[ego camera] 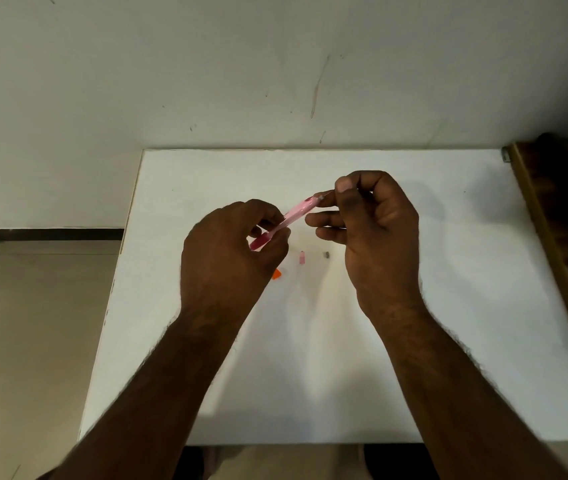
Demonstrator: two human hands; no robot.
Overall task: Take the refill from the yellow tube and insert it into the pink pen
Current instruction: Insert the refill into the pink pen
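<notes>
White table point(414, 341) under a scuffed pale wall point(241, 64), and both my hands are up over the middle of it. My left hand point(230, 244) has its fingers curled round the darker lower end of the one pink pen point(286, 220), which slants up and to the right. My right hand point(372, 216) pinches thumb against forefinger at the pen's upper tip, where a thin refill point(325, 195) pokes out (only a sliver of it shows past my thumb), the other fingers loosely bent below. Three small bits lie on the table beneath my hands: one pink cap point(302, 257), one small grey piece point(326, 254), and one orange piece point(277, 274) half hidden by my left hand. One dark wooden board point(552, 237) runs along the table's right edge
</notes>
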